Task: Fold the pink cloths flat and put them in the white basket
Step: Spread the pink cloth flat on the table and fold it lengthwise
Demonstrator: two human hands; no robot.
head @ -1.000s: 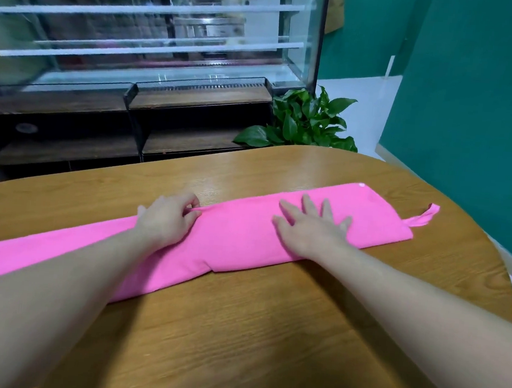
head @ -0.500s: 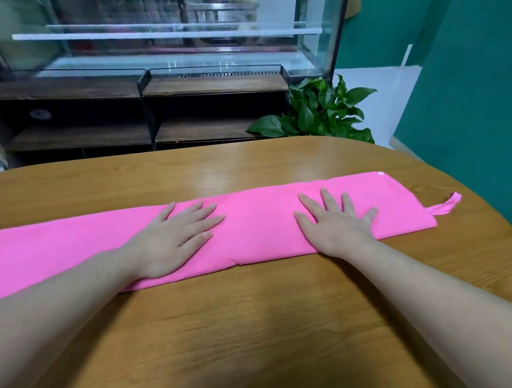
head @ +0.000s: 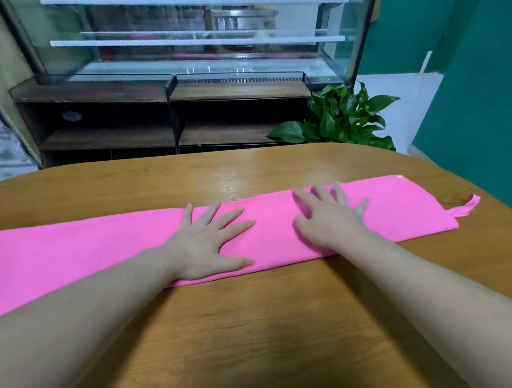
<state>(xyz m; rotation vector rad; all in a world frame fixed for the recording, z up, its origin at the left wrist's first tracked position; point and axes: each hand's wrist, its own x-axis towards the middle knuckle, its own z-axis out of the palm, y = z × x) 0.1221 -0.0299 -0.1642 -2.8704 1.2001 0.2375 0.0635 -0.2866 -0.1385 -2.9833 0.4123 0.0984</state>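
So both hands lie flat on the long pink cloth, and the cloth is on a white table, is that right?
Not quite. The table is brown wood, not white, as the head view shows. The rest holds: the left hand and right hand lie flat on the long pink cloth.

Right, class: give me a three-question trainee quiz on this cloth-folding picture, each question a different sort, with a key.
1. True or false: both hands lie flat on the pink cloth.
2. Where is the cloth's small loop? A) far right end B) far left end C) under the left hand
3. Fill in: behind the table stands a green ____.

Key: 1 true, the right hand too; 2 A; 3 plant.
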